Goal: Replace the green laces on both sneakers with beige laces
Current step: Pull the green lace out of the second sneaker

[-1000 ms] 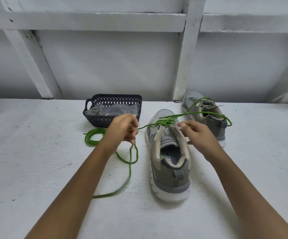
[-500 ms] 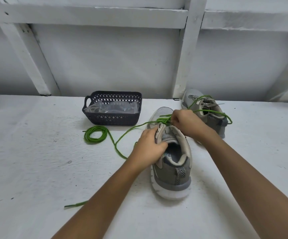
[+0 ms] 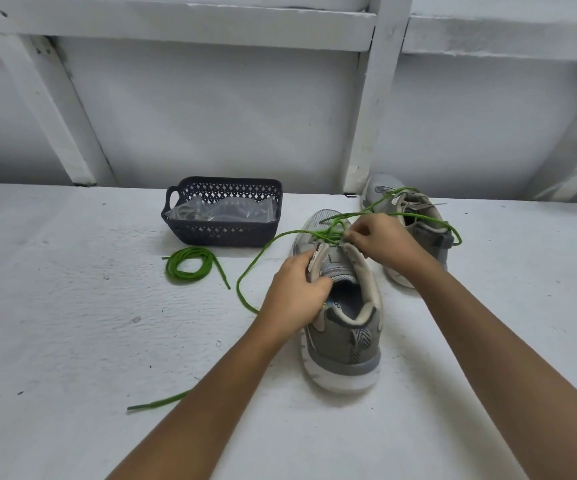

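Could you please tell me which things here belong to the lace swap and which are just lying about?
In use: near sneaker, its green lace, left hand holding the sneaker, right hand pinching the lace, far sneaker.
Lying idle: coiled green lace, dark basket with a clear bag, contents unclear.

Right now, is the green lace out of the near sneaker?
No, the green lace is threaded through the near sneaker's front eyelets.

Prob. shed/workshop: whitewashed timber framing (image 3: 377, 98), rough painted bench (image 3: 72, 323).
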Demonstrator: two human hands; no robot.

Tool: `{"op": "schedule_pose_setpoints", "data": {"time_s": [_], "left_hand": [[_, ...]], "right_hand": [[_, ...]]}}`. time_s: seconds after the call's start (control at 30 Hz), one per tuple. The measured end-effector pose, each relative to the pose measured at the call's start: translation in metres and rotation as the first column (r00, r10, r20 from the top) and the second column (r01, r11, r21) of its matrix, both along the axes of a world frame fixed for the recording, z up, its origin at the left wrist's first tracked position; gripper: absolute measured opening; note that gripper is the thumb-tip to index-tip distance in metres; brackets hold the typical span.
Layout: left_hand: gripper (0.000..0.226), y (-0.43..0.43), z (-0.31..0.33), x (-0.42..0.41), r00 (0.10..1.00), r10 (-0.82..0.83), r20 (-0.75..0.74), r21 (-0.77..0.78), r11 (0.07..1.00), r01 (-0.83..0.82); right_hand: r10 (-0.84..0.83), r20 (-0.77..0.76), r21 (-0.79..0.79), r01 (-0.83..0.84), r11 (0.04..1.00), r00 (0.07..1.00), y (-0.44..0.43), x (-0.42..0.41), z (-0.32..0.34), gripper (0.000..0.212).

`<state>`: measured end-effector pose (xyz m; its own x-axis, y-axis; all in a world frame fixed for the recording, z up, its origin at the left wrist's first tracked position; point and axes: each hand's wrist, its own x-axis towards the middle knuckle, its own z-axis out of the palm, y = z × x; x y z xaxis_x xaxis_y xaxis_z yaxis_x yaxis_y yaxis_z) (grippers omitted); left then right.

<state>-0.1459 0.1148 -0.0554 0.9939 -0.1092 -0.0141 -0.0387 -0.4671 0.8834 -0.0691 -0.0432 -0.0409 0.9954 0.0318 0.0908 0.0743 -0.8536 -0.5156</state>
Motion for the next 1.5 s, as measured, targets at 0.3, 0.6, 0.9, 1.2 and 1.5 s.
{"op": "schedule_pose_setpoints", "data": {"time_s": [0.3,0.6,0.9,1.2,1.5], "left_hand": [[0.035,0.0,-0.002,0.0,1.0,0.006,-0.002,-0.033,0.999,-0.006],[0.038,-0.001,-0.003,-0.001,1.0,0.022,-0.003,-0.064,0.998,-0.022],[0.039,-0.002,-0.003,-0.002,0.998,0.053,0.019,-0.076,0.996,-0.052],[0.044,-0.002,-0.008,0.001,0.999,0.051,0.005,-0.076,0.996,-0.05],[0.043,-0.003,-0.007,0.001,0.998,0.058,0.001,-0.074,0.996,-0.057]], "right_hand": [[-0.058,0.119,0.059,0.051,0.997,0.991,0.003,0.003,-0.011,0.018],[-0.122,0.021,0.145,0.118,0.982,0.992,-0.001,0.005,-0.006,0.032],[-0.163,-0.141,0.535,0.214,0.817,0.976,-0.003,0.005,0.007,0.015],[-0.191,-0.208,0.841,0.276,0.466,0.959,-0.007,0.004,0.017,0.02],[-0.097,0.051,0.296,0.078,0.952,0.994,-0.002,-0.009,-0.014,0.024]]}}
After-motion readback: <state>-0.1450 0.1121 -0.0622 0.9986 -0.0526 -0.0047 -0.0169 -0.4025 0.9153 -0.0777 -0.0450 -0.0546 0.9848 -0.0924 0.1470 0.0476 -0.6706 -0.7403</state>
